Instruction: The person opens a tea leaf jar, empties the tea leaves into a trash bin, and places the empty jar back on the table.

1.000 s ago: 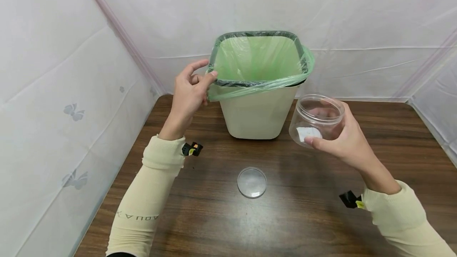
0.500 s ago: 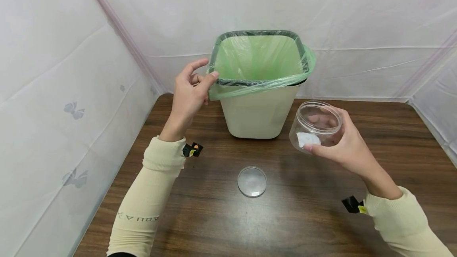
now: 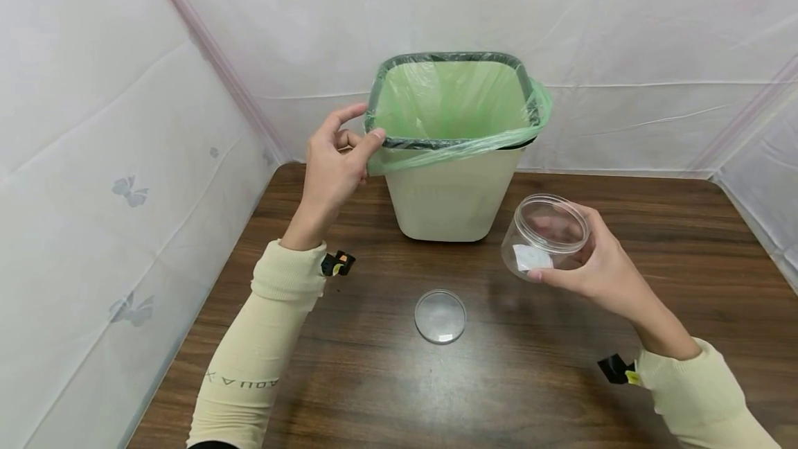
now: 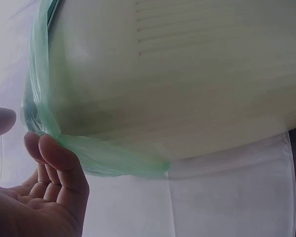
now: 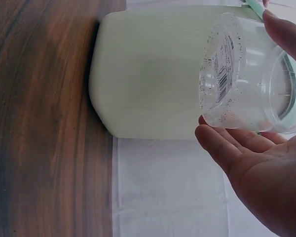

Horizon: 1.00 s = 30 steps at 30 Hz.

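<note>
A clear plastic jar (image 3: 522,235) without a lid is gripped by my right hand (image 3: 601,265), thumb on the near side and fingers behind. The jar leans, its mouth facing up, and a white label (image 5: 224,69) with a barcode shows at its base. My left hand (image 3: 333,165) is at the left front corner of a cream trash can (image 3: 451,203), half-bent fingers touching the green trash bag (image 3: 461,151) that lines it. In the left wrist view, thumb and fingers stand apart there. The bag's edge folds over the dark rim.
A round clear lid (image 3: 440,317) lies on the dark wooden table (image 3: 374,380), in front of the trash can. White plastic sheeting (image 3: 623,33) hangs behind and along the sides. Both wrists carry small black cameras.
My right hand has lowered the jar and brought it slightly nearer and to the left. The left hand stays at the trash can's corner with hardly any shift.
</note>
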### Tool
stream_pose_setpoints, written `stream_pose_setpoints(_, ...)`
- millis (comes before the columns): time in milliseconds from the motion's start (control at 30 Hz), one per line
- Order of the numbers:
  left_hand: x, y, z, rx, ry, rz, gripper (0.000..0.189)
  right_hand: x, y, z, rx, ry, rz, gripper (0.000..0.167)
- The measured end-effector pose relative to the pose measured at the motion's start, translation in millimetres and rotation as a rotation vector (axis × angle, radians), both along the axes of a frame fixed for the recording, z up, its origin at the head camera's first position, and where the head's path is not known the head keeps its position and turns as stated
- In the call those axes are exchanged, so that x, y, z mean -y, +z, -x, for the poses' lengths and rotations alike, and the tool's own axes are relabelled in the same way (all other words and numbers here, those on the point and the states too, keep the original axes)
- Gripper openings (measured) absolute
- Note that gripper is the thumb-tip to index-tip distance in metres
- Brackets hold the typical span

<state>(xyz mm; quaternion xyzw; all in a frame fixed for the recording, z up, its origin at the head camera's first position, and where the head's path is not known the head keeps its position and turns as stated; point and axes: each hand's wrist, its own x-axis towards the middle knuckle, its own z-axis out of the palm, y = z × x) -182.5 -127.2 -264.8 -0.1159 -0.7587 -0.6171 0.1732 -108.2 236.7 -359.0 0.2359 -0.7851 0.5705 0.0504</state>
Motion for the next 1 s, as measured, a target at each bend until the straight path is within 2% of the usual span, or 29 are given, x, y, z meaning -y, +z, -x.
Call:
stream_pose_setpoints(267,-2.9,-1.7,-0.3,-0.028,-0.006,0.020,0.048,-1,-7.4,-6.0,0.035,-0.054,-0.098,0.102)
stream_pose_setpoints(533,-5.1,-5.1,-1.4,-0.054,-0.016,0.022,0.048,2,-14.9,-8.6,0.030,0.015,-0.062,0.103)
stream_pose_setpoints(767,-5.6,-8.0,-1.9,-0.049,-0.020,0.019,0.050,-2,-19.1,-11.4,0.081,-0.061,-0.178,0.099)
stream_pose_setpoints(900,-8.3,-6.4,-6.4,-0.060,-0.026,0.022,0.051,-2,-22.5,-13.9,0.107,-0.087,-0.231,0.095)
stream_pose_setpoints(1000,-12.6,1.1,-15.7,-0.067,-0.032,0.025,0.050,0,-25.6,-15.0,0.109,-0.086,-0.220,0.090)
